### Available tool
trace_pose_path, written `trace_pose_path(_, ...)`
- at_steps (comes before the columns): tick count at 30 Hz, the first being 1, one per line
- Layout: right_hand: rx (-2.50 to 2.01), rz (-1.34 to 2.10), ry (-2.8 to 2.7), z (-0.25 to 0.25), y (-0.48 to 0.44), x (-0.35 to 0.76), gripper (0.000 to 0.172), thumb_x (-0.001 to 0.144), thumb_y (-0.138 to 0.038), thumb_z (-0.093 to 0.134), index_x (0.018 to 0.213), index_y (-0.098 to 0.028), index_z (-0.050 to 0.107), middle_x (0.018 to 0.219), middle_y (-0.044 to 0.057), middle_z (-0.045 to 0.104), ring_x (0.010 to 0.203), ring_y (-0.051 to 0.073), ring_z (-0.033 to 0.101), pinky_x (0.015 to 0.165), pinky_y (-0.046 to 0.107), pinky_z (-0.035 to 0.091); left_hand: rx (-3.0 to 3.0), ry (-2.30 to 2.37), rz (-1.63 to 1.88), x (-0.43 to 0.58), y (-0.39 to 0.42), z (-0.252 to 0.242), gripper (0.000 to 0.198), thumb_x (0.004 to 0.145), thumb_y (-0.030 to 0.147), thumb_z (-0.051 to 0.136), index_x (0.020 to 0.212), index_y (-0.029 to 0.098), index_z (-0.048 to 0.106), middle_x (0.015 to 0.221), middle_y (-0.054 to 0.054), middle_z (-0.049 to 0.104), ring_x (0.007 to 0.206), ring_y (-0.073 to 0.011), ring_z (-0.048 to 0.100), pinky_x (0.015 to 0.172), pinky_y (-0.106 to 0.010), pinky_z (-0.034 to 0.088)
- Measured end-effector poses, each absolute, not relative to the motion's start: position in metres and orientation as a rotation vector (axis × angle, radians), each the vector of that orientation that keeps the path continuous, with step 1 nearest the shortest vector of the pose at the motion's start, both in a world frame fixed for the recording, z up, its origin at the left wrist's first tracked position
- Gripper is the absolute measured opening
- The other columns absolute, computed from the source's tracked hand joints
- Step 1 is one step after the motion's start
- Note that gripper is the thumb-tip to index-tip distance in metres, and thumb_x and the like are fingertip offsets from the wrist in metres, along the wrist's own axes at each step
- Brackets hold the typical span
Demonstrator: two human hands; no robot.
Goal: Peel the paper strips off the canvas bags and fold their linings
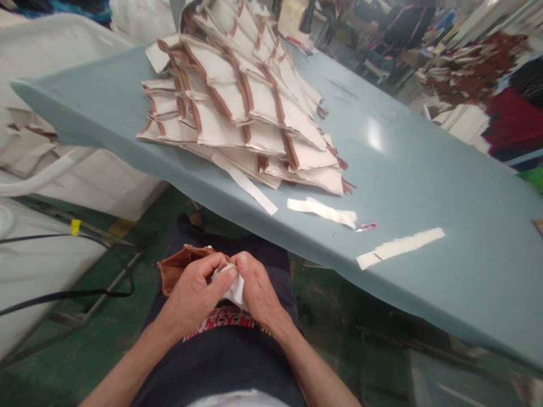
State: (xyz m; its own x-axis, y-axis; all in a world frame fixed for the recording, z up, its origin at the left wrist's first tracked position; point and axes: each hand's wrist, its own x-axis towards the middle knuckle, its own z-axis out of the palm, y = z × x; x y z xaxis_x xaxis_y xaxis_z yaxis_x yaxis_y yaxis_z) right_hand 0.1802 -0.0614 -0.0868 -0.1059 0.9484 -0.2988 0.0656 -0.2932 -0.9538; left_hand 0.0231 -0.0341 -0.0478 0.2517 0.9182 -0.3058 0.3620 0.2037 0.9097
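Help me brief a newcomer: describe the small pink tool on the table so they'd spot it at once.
On the blue-green table, find the big stack of brown-edged cream fabric. Three cream strips lie nearby; the small, narrow pink tool is at the middle one's right end, pink against their cream.

Head camera: view forward and down

Taken from the wearer's head, looking over the torso (237, 362). The left hand (195, 285) and right hand (257, 285) lie close, near lower centre; the worktop (403, 175) slants across beyond them, descending rightward. Stacked pieces (477, 65) at upper right are farther off.
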Motion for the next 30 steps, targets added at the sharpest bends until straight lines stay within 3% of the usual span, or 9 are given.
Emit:
trace_pose_path(7, -1.42, 1.512, -1.208, -0.089, -0.061, 0.184, 0.077, 0.104, -0.099, 0.038, 0.086, -0.025, 0.053, 0.082, -0.001, 0.053, 0.076, 0.019, 0.05, 0.071, 0.035, 0.04, 1.368, 1.315, 0.619, 0.025, -0.034, -0.053, 0.035, 0.09, 0.052, 0.061, 0.068, 0.024, 0.058, 0.064, 0.005, 0.053, 0.062, -0.0163, 0.044, 0.06, -0.029, 0.041)
trace_pose_path(16, -1.452, 1.533, -1.233, -0.094, -0.063, 0.185, 0.062, 0.111, -0.082, 0.048, 0.094, -0.024, 0.062, 0.086, 0.001, 0.065, 0.079, 0.019, 0.058, 0.074, 0.034, 0.045, 1.349, 1.339, 0.62, 0.025, -0.034, -0.067, 0.038, 0.09, 0.056, 0.061, 0.069, 0.024, 0.06, 0.067, 0.002, 0.06, 0.067, -0.0188, 0.054, 0.063, -0.029, 0.044)
trace_pose_path(30, -1.449, 1.502, -1.236, -0.099, -0.061, 0.185, 0.059, 0.114, -0.077, 0.049, 0.094, -0.023, 0.064, 0.086, 0.001, 0.069, 0.08, 0.019, 0.058, 0.074, 0.032, 0.046, 1.327, 1.355, 0.653, 0.026, -0.033, -0.071, 0.037, 0.089, 0.054, 0.062, 0.067, 0.025, 0.056, 0.064, 0.003, 0.059, 0.067, -0.0189, 0.054, 0.063, -0.029, 0.045)
